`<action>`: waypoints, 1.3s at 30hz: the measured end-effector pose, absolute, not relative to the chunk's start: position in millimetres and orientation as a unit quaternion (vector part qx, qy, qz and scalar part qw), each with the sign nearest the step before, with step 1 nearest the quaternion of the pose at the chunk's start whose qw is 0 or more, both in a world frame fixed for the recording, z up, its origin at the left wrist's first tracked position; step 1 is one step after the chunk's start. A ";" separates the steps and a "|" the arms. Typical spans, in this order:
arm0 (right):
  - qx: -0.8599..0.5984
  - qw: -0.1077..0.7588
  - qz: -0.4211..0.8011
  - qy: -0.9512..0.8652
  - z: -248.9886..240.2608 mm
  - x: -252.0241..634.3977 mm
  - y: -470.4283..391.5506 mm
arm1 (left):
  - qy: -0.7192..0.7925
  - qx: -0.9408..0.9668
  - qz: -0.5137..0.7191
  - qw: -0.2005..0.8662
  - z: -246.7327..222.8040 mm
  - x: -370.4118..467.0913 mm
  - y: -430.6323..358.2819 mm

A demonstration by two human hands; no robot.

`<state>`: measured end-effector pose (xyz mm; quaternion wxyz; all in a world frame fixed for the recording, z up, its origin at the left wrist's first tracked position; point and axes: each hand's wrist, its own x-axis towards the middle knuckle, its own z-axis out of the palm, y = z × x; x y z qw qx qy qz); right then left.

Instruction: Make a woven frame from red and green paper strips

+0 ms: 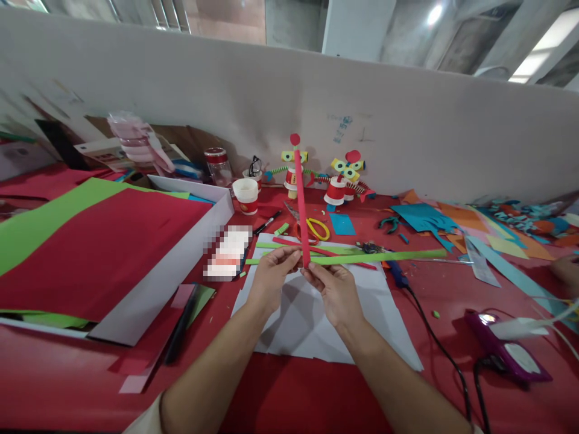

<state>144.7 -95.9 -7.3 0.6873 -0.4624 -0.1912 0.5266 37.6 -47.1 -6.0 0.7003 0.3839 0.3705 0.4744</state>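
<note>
Nearest the camera, two bare forearms reach in over the red desk (335, 395), converging on the hands above white paper (312, 325). The left hand (266, 278) and right hand (339, 292) almost meet, each with thumb and fingertips pinched together around the crossing of two paper strips. The red strip (301, 205) has its near end between them, its long axis pointing away from the person; the right fingertips look closer to that end. The long green strip (384, 258) lies crosswise, roughly square to the red one, and extends much farther to the right of the hands than to the left. Whether the two are stuck together cannot be told.

Just beyond the hands are scissors (317, 229), and farther off stand paper-cup figures (335, 190). Left of the hands is a white box (154, 301); to the right, a blue-handled tool (398, 274) and a purple power strip (506, 352).
</note>
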 end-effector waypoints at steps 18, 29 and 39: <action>-0.514 0.586 0.450 -0.436 1.3 175.2 -91.9 | 0.402 0.294 0.404 0.767 -4.7 37.3 -47.2; -0.494 0.549 0.487 -0.465 -7.2 178.4 -87.5 | 0.342 0.336 0.409 0.777 -8.3 40.3 -50.0; -0.532 0.577 0.442 -0.435 -9.7 174.3 -86.3 | 0.334 0.373 0.402 0.767 -8.9 40.0 -52.3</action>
